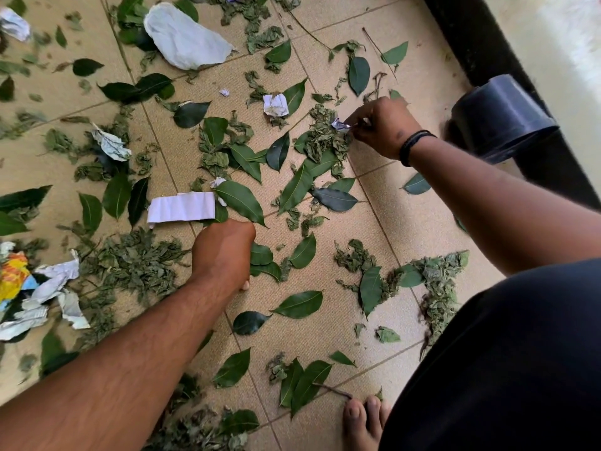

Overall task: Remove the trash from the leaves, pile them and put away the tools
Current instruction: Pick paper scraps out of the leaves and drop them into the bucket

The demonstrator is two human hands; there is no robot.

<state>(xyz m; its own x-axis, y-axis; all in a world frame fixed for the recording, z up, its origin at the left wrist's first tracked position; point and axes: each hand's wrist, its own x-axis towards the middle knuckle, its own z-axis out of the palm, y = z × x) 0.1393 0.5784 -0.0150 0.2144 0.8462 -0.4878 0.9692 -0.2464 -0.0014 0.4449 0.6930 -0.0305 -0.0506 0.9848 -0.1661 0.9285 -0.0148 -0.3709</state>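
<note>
Green leaves [241, 200] and dried crumpled leaves lie scattered over the tan tiled floor [325, 333]. My right hand [382, 128] pinches a small shiny scrap of wrapper [340, 125] above a clump of dried leaves [325, 138]. My left hand [224, 252] is curled into a fist just below a flat white paper strip [182, 207]; whether it holds anything is hidden. Other trash lies among the leaves: a crumpled paper [275, 105], a large white sheet [185, 37], and another crumpled piece [110, 144].
A black bucket [500, 115] lies on its side at the right by a dark ledge. A heap of crumpled papers and a colourful wrapper [13, 275] sits at the left edge. My bare foot [361, 421] stands at the bottom, beside dark clothing.
</note>
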